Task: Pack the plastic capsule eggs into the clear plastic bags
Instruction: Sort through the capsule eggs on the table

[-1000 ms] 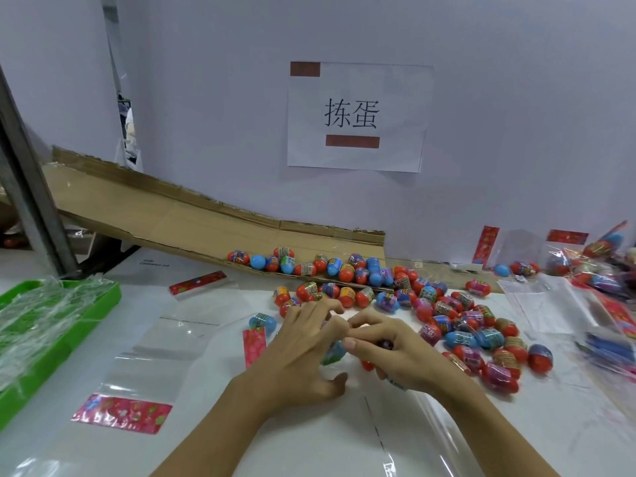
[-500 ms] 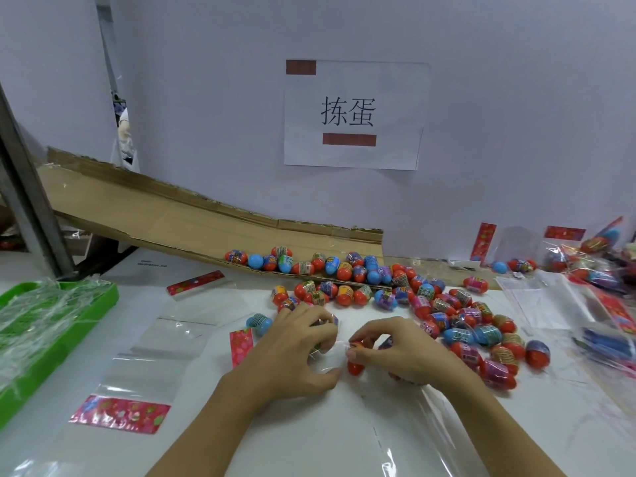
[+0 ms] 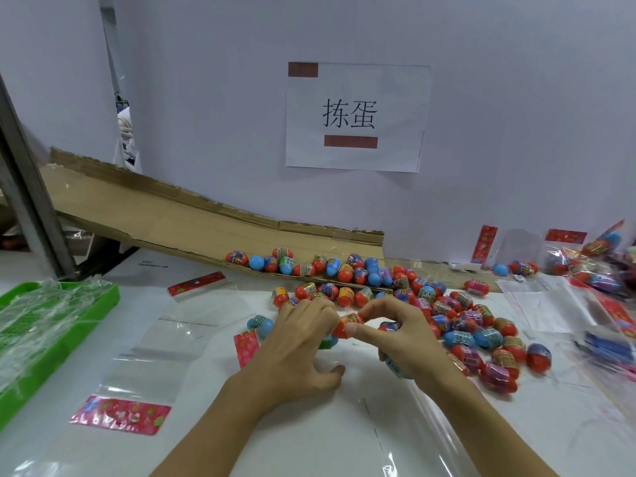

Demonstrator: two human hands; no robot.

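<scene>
Both hands meet mid-worktop: right hand pinches an orange egg, left hand curled at it, apparently holding the bag mouth. Risk: film slips, egg rolls toward loose pile at 2 o'clock.

Even bright light, warped edges

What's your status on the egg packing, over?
Right hand pinches a red capsule egg; left hand meets it. Clear bag flat beneath. Loose eggs crowd the right.
</scene>
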